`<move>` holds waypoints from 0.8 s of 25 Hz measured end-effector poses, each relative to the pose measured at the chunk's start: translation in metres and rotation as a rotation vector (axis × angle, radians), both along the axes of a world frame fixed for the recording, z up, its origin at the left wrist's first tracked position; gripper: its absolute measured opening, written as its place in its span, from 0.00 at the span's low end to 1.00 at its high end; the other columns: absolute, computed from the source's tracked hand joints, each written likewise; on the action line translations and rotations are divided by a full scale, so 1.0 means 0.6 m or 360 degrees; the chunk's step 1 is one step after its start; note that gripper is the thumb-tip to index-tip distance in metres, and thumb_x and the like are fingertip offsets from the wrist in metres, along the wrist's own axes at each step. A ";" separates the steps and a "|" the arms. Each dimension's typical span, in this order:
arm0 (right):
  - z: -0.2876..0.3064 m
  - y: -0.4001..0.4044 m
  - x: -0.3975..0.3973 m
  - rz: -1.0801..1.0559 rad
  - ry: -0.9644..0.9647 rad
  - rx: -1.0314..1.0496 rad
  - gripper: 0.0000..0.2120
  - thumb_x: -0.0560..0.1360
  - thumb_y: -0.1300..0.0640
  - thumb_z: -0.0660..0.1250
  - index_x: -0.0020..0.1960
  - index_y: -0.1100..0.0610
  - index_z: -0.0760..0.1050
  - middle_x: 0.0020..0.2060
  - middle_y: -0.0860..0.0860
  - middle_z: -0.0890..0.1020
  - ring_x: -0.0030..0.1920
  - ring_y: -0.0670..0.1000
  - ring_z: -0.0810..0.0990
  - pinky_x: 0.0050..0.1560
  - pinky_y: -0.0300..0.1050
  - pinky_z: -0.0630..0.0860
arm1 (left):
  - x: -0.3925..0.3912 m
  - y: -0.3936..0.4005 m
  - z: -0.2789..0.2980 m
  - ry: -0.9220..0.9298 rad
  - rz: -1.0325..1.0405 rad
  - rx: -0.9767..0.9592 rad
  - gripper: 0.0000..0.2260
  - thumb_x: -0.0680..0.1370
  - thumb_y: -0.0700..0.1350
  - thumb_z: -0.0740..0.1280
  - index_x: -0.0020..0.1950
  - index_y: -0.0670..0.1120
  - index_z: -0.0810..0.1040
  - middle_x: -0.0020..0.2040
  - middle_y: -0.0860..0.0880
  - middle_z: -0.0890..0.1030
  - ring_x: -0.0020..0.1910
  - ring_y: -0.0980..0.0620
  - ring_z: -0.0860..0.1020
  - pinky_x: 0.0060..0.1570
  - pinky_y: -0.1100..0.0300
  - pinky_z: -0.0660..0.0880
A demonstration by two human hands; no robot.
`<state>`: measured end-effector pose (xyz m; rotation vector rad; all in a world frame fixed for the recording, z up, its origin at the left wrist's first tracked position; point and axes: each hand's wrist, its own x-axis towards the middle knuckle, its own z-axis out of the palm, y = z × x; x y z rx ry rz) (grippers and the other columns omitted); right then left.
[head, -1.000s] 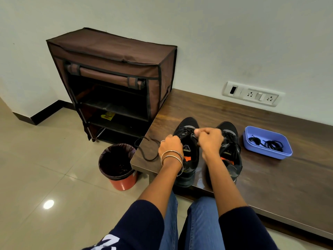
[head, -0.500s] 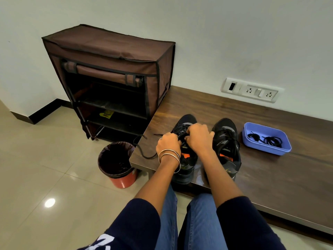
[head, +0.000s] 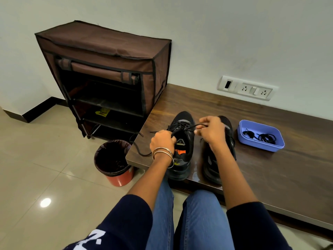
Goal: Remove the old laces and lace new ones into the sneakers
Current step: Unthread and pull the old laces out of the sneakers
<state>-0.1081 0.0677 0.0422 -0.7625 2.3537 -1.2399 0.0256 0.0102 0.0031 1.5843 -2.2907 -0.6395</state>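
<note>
Lace (head: 193, 126) pinched by hands; sneaker (head: 182, 141) near bench edge (head: 131, 160).

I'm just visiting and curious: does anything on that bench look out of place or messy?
Only a little. A loose black lace end trails from the left sneaker and droops over the bench edge above the bin. The left hand and right hand pull lace. Nothing looks spilled or damaged.

Two black sneakers stand side by side, toes to the wall: left sneaker (head: 182, 141), right sneaker (head: 219, 159). A black lace (head: 191, 127) is partly threaded through the left sneaker. Coiled black laces (head: 266, 138) lie apart.
</note>
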 end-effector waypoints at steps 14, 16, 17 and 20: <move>-0.028 -0.009 0.090 0.0602 0.1479 0.0756 0.11 0.79 0.59 0.58 0.55 0.61 0.76 0.51 0.58 0.80 0.51 0.63 0.79 0.40 0.49 0.68 | -0.005 0.010 -0.004 0.0041 -0.0022 -0.0085 0.11 0.80 0.49 0.62 0.60 0.52 0.79 0.56 0.45 0.78 0.54 0.42 0.77 0.46 0.52 0.74; -0.030 -0.008 0.076 0.0318 0.1180 0.0456 0.11 0.77 0.58 0.60 0.54 0.60 0.78 0.48 0.59 0.82 0.49 0.64 0.80 0.43 0.50 0.74 | -0.005 0.009 -0.007 0.0051 -0.0023 -0.0085 0.11 0.79 0.49 0.63 0.60 0.52 0.79 0.55 0.45 0.78 0.54 0.42 0.78 0.46 0.52 0.74; -0.030 -0.004 0.067 0.0102 0.0905 0.0217 0.11 0.76 0.57 0.61 0.52 0.58 0.80 0.46 0.59 0.83 0.47 0.63 0.82 0.45 0.51 0.77 | -0.006 0.009 -0.009 0.0053 -0.0030 -0.0085 0.11 0.79 0.49 0.63 0.60 0.52 0.79 0.55 0.46 0.78 0.54 0.42 0.78 0.46 0.52 0.74; -0.005 0.018 0.028 -0.0470 0.0171 -0.0641 0.09 0.77 0.59 0.61 0.44 0.56 0.79 0.35 0.53 0.83 0.34 0.54 0.84 0.41 0.56 0.82 | -0.007 0.008 -0.008 0.0059 -0.0032 -0.0103 0.11 0.79 0.50 0.64 0.59 0.51 0.79 0.55 0.47 0.78 0.54 0.42 0.77 0.46 0.52 0.74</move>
